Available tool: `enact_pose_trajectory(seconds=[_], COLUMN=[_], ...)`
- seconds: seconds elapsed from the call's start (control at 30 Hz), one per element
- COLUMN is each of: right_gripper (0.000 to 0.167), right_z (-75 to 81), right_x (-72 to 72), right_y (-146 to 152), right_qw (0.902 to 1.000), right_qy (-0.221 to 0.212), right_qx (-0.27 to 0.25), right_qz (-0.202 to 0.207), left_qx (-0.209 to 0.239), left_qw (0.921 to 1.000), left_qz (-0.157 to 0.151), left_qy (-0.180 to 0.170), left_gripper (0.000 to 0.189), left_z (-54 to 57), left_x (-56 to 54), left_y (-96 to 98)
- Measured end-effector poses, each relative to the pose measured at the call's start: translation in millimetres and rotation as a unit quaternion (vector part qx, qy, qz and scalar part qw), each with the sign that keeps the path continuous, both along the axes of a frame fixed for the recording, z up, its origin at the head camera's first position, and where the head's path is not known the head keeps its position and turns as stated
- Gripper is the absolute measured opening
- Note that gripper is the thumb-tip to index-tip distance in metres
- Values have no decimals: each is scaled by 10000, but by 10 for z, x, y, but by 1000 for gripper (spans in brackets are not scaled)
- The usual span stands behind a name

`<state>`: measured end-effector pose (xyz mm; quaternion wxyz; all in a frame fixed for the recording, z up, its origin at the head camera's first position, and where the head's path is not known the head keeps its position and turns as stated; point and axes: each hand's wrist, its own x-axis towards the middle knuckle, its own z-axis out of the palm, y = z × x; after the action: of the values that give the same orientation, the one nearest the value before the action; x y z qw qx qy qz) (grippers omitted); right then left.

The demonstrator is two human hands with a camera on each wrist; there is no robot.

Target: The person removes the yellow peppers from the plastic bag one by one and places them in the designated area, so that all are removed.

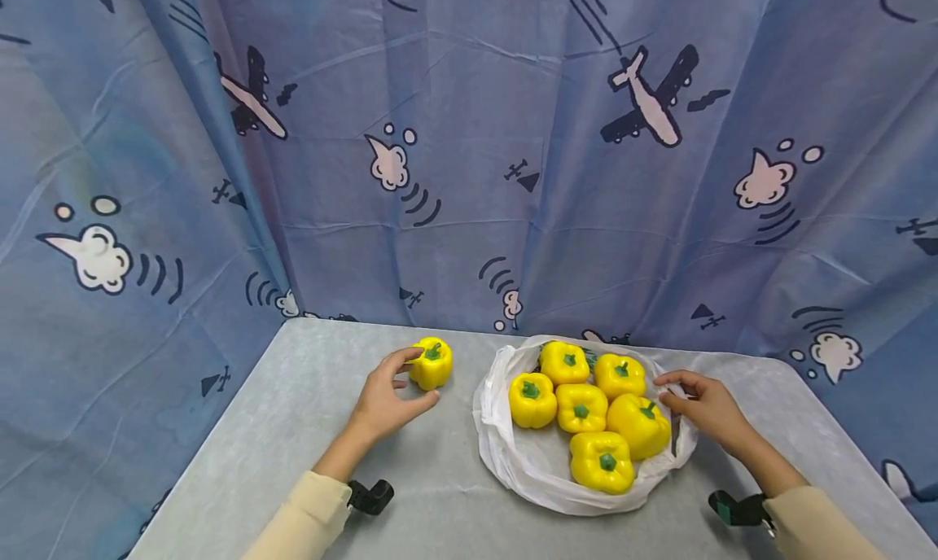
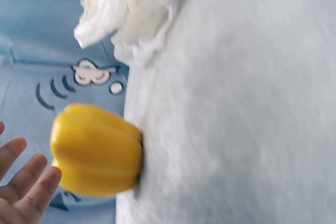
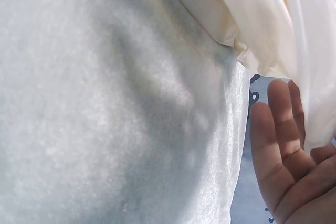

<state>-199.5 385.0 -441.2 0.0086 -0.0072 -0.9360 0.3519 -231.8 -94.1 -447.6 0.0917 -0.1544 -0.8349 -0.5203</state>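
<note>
A yellow bell pepper (image 1: 431, 365) stands by itself on the table, left of the bag. Around its near left side my left hand (image 1: 392, 393) is spread, thumb and fingers apart; in the left wrist view the fingers (image 2: 39, 182) reach the side of the bell pepper (image 2: 97, 150) without curling round it. A white plastic bag (image 1: 506, 454) with a rolled-down rim holds several more yellow bell peppers (image 1: 581, 408), mostly with green stems up. My right hand (image 1: 703, 409) holds the bag's right rim; in the right wrist view the bag (image 3: 262, 24) partly hides its thumb and fingers.
The table (image 1: 432, 511) has a pale grey cloth-like cover. A blue curtain (image 1: 469, 177) printed with airplanes and clouds hangs behind it and along both sides. Black wrist-worn devices (image 1: 372, 497) sit below both hands.
</note>
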Motion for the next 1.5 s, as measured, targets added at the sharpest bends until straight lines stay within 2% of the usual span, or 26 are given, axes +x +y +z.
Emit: enact_pose_trajectory(seconds=[0.2,0.47,0.67,0.9,1.17,1.5], right_gripper=[34,33,32,34,34,36], right_z=[3,-15,-24,-27,-19,-19], right_x=[2,-6,-16,-9,-14,-19], right_y=[5,15,20,22,17,23], right_qw=[10000,10000,10000,10000,10000,10000], right_qy=[48,48,59,-8,3,-24], right_qx=[-5,-20,-12,-14,56,-3], right_qz=[17,12,17,-13,2,9], left_qx=[272,105,-116,-77,-298,-563], left_qw=[9986,9959,9931,9891,9879,9881], left_qz=[-440,-870,-1134,-1461,-1502,-1426], left_qy=[87,215,268,182,246,-90], left_gripper=[67,65,65,68,67,67], left_z=[115,183,219,235,171,71], left_x=[71,145,141,116,68,9], left_y=[178,444,613,792,951,1088])
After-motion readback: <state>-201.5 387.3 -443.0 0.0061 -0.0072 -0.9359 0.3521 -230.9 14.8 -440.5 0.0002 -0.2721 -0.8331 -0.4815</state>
